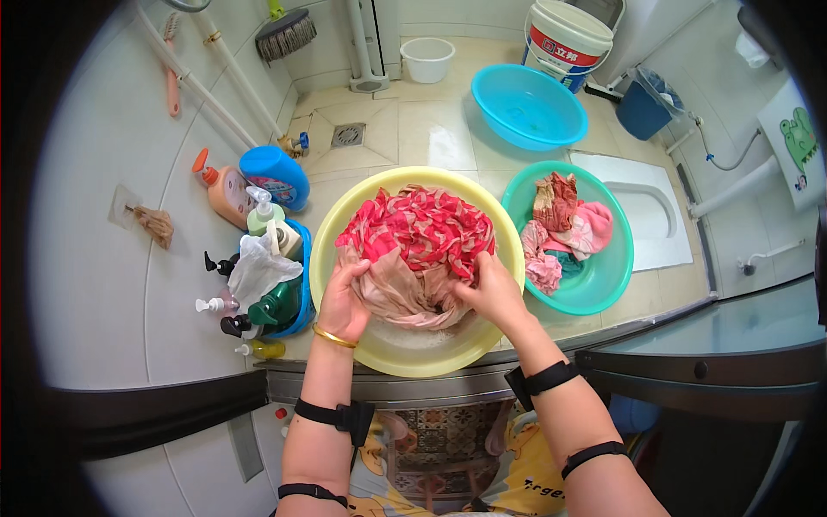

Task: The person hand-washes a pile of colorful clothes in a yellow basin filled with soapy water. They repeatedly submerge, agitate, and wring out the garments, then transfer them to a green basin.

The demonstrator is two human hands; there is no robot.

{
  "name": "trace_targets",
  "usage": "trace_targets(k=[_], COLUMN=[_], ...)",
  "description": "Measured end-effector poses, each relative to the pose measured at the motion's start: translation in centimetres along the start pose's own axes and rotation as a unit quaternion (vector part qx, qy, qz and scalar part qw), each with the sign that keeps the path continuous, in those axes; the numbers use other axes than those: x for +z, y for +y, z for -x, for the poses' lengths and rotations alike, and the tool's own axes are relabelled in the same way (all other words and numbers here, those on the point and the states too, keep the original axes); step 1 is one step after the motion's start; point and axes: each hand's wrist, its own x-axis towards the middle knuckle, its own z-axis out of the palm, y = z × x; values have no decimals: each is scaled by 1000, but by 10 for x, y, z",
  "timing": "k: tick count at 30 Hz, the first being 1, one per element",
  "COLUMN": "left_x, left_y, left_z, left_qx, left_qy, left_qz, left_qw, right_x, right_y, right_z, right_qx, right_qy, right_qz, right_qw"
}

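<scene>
A crumpled red and beige patterned cloth fills much of the yellow plastic basin before me. A little cloudy water shows at the basin's near side. My left hand grips the cloth's pale beige part at the left, thumb on top and the other fingers mostly hidden. At the right, my right hand pinches the cloth near where red meets beige. To the right, a green basin touches or nearly touches the yellow one and holds pink, red and teal cloths.
Several pump bottles crowd a blue basket at left, beside a blue detergent bottle. Beyond stand a blue basin, a white tub and a paint bucket. A squat toilet lies right; a metal door track runs in front.
</scene>
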Motion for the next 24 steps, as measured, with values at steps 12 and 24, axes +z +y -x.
trace_targets(k=[12,24], left_x=[6,-41], left_y=[34,16], left_z=[17,12], left_qx=[64,-20], left_qy=[3,95], left_qz=[-73,-354], left_qw=[995,930], right_x=[-59,-47], right_y=[-34,49], right_z=[-19,-27], right_qx=[93,163], right_qy=[157,201], right_qz=[-659,-488], right_qw=[729,834])
